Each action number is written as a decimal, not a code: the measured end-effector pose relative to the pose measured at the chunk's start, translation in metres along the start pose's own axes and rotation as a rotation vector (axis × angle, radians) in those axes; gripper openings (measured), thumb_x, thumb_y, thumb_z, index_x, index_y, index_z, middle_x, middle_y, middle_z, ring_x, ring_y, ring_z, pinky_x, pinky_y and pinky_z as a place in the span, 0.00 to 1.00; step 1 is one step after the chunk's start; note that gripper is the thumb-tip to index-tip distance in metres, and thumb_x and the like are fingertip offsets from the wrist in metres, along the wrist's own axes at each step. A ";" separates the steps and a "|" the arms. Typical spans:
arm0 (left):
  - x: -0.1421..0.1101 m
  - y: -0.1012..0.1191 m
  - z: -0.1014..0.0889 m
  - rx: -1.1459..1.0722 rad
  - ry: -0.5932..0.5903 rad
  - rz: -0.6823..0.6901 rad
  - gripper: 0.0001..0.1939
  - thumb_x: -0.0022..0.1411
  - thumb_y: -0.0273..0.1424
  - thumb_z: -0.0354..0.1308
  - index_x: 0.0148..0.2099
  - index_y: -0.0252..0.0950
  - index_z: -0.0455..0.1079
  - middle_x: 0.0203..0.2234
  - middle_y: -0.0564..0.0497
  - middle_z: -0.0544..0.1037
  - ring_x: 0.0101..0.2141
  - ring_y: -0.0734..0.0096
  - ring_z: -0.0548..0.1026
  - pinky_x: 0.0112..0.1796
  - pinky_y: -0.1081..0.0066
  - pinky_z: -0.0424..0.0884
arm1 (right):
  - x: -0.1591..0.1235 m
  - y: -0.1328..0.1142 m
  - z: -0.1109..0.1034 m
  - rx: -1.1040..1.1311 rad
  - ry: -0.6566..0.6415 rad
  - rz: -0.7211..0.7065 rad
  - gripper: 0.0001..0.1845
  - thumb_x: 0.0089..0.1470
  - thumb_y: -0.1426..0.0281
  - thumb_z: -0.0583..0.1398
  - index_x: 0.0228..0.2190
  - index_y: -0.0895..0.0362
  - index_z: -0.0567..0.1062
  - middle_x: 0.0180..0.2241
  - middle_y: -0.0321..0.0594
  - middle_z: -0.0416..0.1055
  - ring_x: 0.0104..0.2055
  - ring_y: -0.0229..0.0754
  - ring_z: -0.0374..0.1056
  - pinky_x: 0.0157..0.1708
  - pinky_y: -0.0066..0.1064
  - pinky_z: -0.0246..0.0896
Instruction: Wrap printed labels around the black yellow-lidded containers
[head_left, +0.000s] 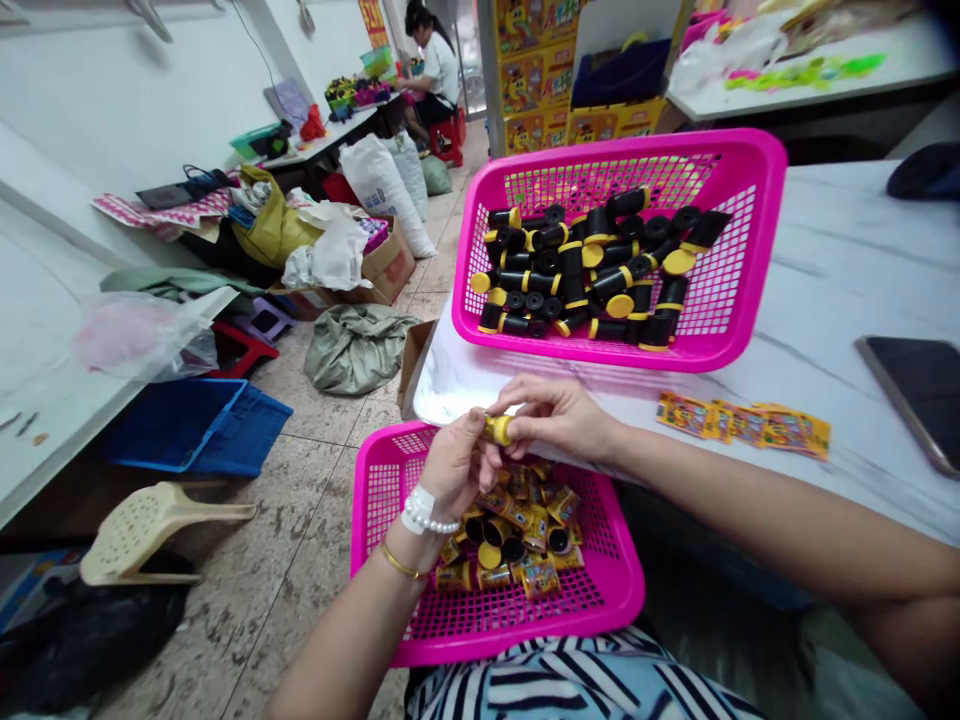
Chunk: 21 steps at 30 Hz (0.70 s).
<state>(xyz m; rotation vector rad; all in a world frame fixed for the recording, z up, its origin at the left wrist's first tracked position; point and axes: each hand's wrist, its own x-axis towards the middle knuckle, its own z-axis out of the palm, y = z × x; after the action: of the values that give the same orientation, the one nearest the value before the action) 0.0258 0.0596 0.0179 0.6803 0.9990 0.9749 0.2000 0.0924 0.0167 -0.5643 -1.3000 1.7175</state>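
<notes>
Both hands meet over the lower pink basket [626, 590], which rests on the lap. Between them is a small cylinder [496, 430] with yellow on it, mostly covered by the fingers. My left hand [454, 462] grips it from the left, thumb on top. My right hand [559, 418] pinches its right end. Below, the basket holds several cylinders wrapped in yellow printed labels [536, 525]. On the table behind, a second pink basket [761, 240] contains many black cylinders with yellow caps [571, 275], without labels.
Flat yellow printed labels [742, 422] lie in a row on the white marbled table [817, 280], near a phone [919, 390]. At left are a beige stool [142, 525] and a blue crate [195, 425]. Another person [439, 75] sits at a far table.
</notes>
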 end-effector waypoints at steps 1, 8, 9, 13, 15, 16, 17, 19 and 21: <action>-0.002 0.001 0.001 -0.013 -0.001 -0.021 0.26 0.53 0.53 0.65 0.32 0.32 0.69 0.12 0.56 0.72 0.08 0.82 0.61 0.10 0.81 0.55 | -0.001 0.001 0.001 -0.004 -0.011 -0.003 0.14 0.46 0.66 0.72 0.37 0.57 0.82 0.38 0.35 0.70 0.25 0.32 0.76 0.26 0.24 0.77; -0.013 0.005 -0.002 -0.129 -0.007 -0.067 0.22 0.48 0.44 0.72 0.35 0.35 0.70 0.13 0.60 0.72 0.08 0.87 0.58 0.12 0.84 0.55 | -0.001 0.008 0.004 -0.082 -0.040 -0.172 0.16 0.50 0.60 0.69 0.36 0.57 0.81 0.39 0.37 0.65 0.26 0.31 0.74 0.24 0.25 0.75; -0.013 0.004 -0.003 -0.112 0.016 -0.076 0.23 0.48 0.46 0.72 0.35 0.35 0.69 0.12 0.60 0.71 0.07 0.86 0.57 0.11 0.84 0.53 | 0.000 0.009 0.003 -0.154 -0.057 -0.209 0.16 0.50 0.59 0.69 0.37 0.57 0.81 0.40 0.37 0.65 0.26 0.30 0.73 0.25 0.24 0.74; -0.015 0.000 0.001 -0.137 0.042 -0.116 0.23 0.52 0.48 0.68 0.35 0.34 0.68 0.12 0.60 0.70 0.09 0.86 0.59 0.13 0.84 0.57 | -0.001 0.012 0.002 -0.424 -0.045 -0.298 0.15 0.53 0.59 0.67 0.35 0.57 0.82 0.35 0.37 0.66 0.28 0.30 0.69 0.29 0.23 0.71; -0.018 -0.001 0.003 -0.172 0.010 -0.148 0.21 0.55 0.46 0.67 0.34 0.33 0.68 0.12 0.59 0.70 0.09 0.87 0.58 0.13 0.85 0.56 | -0.004 0.012 0.003 -0.411 -0.011 -0.279 0.14 0.56 0.60 0.64 0.35 0.57 0.82 0.33 0.36 0.67 0.26 0.30 0.69 0.26 0.23 0.70; -0.018 -0.001 0.003 -0.180 -0.001 -0.154 0.20 0.56 0.46 0.66 0.34 0.33 0.68 0.12 0.59 0.70 0.09 0.87 0.58 0.12 0.85 0.55 | -0.005 0.012 0.003 -0.404 -0.012 -0.266 0.13 0.57 0.60 0.64 0.36 0.57 0.82 0.33 0.37 0.68 0.25 0.30 0.69 0.25 0.23 0.70; -0.019 -0.002 0.003 -0.176 0.003 -0.154 0.20 0.57 0.45 0.66 0.34 0.33 0.68 0.12 0.59 0.70 0.08 0.87 0.57 0.11 0.85 0.53 | -0.005 0.012 0.003 -0.414 -0.021 -0.262 0.13 0.57 0.61 0.64 0.38 0.57 0.81 0.34 0.38 0.69 0.26 0.30 0.69 0.25 0.23 0.69; -0.020 -0.003 0.002 -0.163 0.028 -0.139 0.20 0.57 0.46 0.65 0.33 0.33 0.68 0.11 0.59 0.70 0.07 0.86 0.56 0.10 0.84 0.51 | -0.004 0.010 0.002 -0.486 -0.057 -0.286 0.14 0.55 0.62 0.66 0.40 0.56 0.81 0.35 0.39 0.71 0.30 0.33 0.71 0.29 0.25 0.70; -0.022 -0.005 0.000 -0.176 0.036 -0.141 0.21 0.58 0.48 0.63 0.31 0.33 0.67 0.11 0.58 0.70 0.06 0.85 0.55 0.09 0.83 0.51 | -0.003 0.007 0.002 -0.549 -0.089 -0.334 0.14 0.53 0.62 0.68 0.40 0.56 0.82 0.35 0.40 0.72 0.34 0.36 0.72 0.33 0.28 0.71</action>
<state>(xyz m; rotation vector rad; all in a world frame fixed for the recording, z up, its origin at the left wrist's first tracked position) 0.0234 0.0376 0.0223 0.4417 0.9662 0.9410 0.1976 0.0884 0.0101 -0.5407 -1.8307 1.1189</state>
